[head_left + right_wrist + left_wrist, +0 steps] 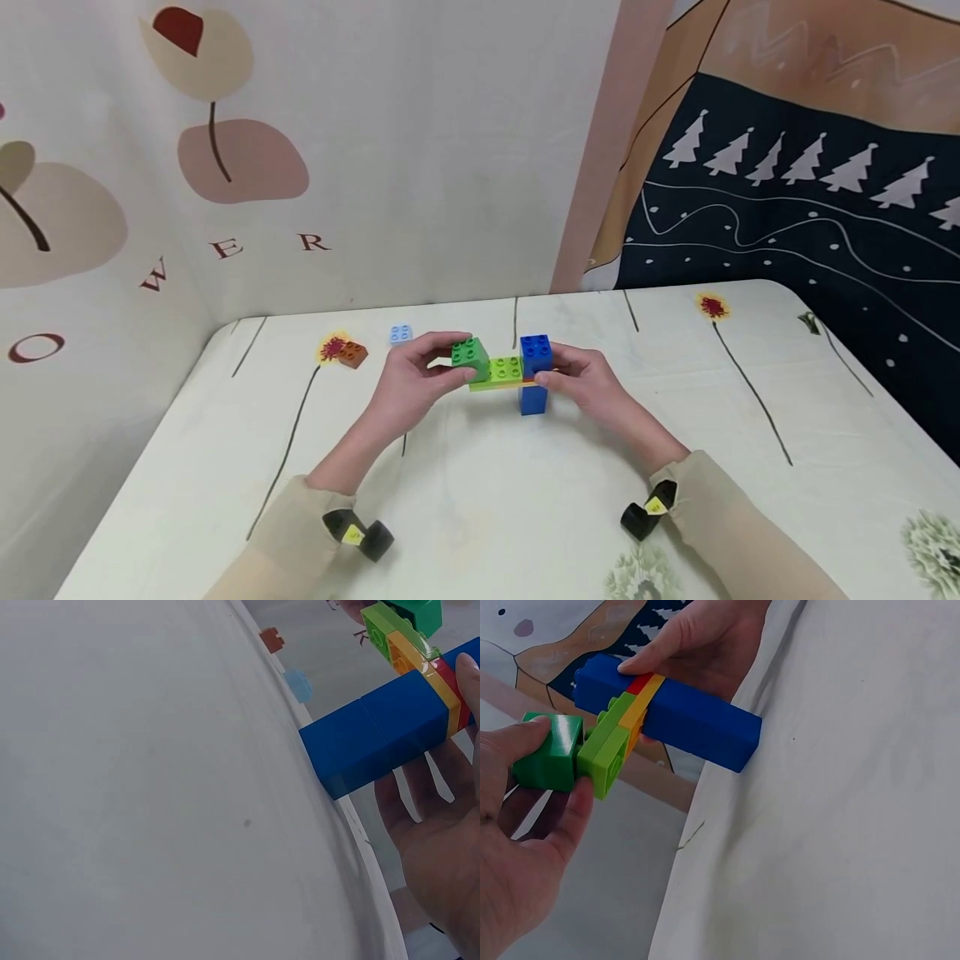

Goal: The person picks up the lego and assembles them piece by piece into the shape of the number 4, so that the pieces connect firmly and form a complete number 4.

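Observation:
My left hand [408, 379] pinches a green toy building brick [470, 357] between thumb and fingers. That brick is at the left end of a lime-green brick [506, 369]; whether its studs are joined I cannot tell. Beneath the lime brick runs a yellow-orange piece [640, 705], with a thin red piece [637, 682] beside the lime one. Blue bricks [536, 354] rise above this layer, and more blue bricks [375, 731] form a column below it. My right hand [592, 385] grips the assembly at the red layer and upper blue brick.
A brown brick [352, 354] and a light blue brick [401, 334] lie on the white table cloth [465, 517] behind my left hand. A printed curtain [420, 167] hangs along the table's back edge. Each wrist carries a small black camera [375, 540].

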Available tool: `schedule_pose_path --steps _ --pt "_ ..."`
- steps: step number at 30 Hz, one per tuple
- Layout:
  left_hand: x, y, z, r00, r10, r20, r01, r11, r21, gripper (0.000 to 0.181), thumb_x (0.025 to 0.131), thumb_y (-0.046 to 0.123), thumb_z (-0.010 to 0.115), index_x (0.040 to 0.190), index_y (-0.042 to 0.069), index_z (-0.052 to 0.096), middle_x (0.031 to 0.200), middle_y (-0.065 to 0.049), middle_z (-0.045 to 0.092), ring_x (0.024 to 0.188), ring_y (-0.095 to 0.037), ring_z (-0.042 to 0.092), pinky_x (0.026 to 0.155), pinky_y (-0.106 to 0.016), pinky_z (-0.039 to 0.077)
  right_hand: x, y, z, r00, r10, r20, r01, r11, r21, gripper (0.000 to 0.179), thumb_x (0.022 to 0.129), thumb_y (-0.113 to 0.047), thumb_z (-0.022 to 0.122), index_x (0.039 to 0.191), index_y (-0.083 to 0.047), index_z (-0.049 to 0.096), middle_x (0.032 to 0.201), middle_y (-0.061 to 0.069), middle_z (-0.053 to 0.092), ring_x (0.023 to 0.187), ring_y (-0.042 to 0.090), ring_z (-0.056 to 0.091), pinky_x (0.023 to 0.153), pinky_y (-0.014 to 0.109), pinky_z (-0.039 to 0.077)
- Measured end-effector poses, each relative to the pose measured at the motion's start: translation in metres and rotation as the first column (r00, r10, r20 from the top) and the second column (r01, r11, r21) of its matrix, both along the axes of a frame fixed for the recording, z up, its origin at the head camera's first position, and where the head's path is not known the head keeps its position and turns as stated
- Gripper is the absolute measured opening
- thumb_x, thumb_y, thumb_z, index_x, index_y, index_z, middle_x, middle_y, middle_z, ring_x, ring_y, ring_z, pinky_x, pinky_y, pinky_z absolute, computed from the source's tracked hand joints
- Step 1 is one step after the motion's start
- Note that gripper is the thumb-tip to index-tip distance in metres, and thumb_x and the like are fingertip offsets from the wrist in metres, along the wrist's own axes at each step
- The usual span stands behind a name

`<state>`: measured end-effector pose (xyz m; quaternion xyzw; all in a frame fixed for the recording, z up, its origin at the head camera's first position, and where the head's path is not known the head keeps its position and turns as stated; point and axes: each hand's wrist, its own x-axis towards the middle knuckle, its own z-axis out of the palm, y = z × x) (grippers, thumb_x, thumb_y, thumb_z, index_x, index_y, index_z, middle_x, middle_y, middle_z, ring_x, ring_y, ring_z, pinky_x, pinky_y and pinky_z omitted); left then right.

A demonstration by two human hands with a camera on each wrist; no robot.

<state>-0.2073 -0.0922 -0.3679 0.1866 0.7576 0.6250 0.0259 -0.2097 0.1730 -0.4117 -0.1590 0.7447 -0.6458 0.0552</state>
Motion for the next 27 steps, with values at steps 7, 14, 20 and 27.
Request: schedule_pose_path --steps 7,14,20,27 --pt "0.0004 0.0052 -0.0026 1.0 0.027 -0.009 -0.027 1.0 -0.008 0.041 0.079 0.013 0.077 0.118 0.014 0.065 0.116 -0.002 0.061 0.104 -0.019 0.058 0.085 -0.027 0.052 0.0004 0.0003 0.0007 1.0 0.007 0.0 -0.007 1.0 -0.006 0.048 0.088 -0.019 0.069 0.131 -0.003 0.056 0.116 0.015 0.064 0.098 0.024 0.063 0.082 0.028 0.053" --pt "0.002 0.0073 -0.003 0.999 0.053 0.001 -0.053 0.998 -0.026 0.043 0.079 0.018 0.077 0.12 0.015 0.064 0.116 0.002 0.062 0.106 -0.015 0.058 0.085 -0.027 0.051 -0.001 0.0007 0.0003 1.0 0.013 0.009 -0.013 1.0 0.0 0.046 0.088 -0.018 0.068 0.131 -0.005 0.056 0.118 0.013 0.064 0.1 0.026 0.063 0.082 0.028 0.052" --pt "0.0021 0.0096 -0.0049 0.999 0.05 0.01 -0.05 0.999 -0.019 0.042 0.08 0.017 0.076 0.12 0.017 0.064 0.116 0.002 0.062 0.106 -0.015 0.058 0.083 -0.027 0.053 -0.0002 0.0009 0.0004 1.0 0.012 0.016 -0.013 1.0 0.006 0.048 0.088 -0.021 0.069 0.132 -0.006 0.056 0.118 0.012 0.064 0.1 0.025 0.063 0.082 0.028 0.052" --pt "0.0026 0.0105 -0.0044 0.998 0.05 0.03 -0.049 0.999 -0.008 0.044 0.08 0.017 0.077 0.122 0.013 0.064 0.115 0.001 0.063 0.106 -0.016 0.058 0.079 -0.028 0.054 0.0005 0.0003 0.001 1.0 0.016 0.007 -0.016 1.0 0.0 0.048 0.088 -0.02 0.069 0.131 -0.006 0.056 0.117 0.013 0.064 0.099 0.025 0.063 0.082 0.028 0.052"
